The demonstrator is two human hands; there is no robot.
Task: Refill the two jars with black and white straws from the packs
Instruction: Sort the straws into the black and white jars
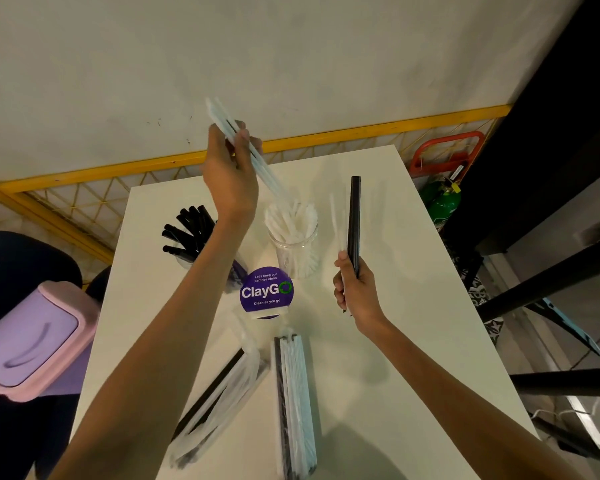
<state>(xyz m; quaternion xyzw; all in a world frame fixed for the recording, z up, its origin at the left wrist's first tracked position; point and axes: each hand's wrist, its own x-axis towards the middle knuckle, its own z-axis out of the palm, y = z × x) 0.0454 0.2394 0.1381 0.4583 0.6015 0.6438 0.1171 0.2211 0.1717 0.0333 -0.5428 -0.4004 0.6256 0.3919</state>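
Head view: table point(413, 341) lies below both grips. Left pack point(219, 393) and right pack point(295, 393), nearer the person than either hand, both contain straws; refilling is judged partway. White jar point(291, 240) sits beneath the left hand point(231, 168), which clasps white straws point(246, 150) angled into it. Right hand point(355, 292) clasps black straws point(355, 216); black jar point(191, 237) lies beyond the crossing left forearm and purple sign point(266, 292).

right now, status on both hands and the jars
Left hand grips white straws over the white-straw jar. Right hand grips black straws, upright. Black-straw jar partly hidden behind left forearm.
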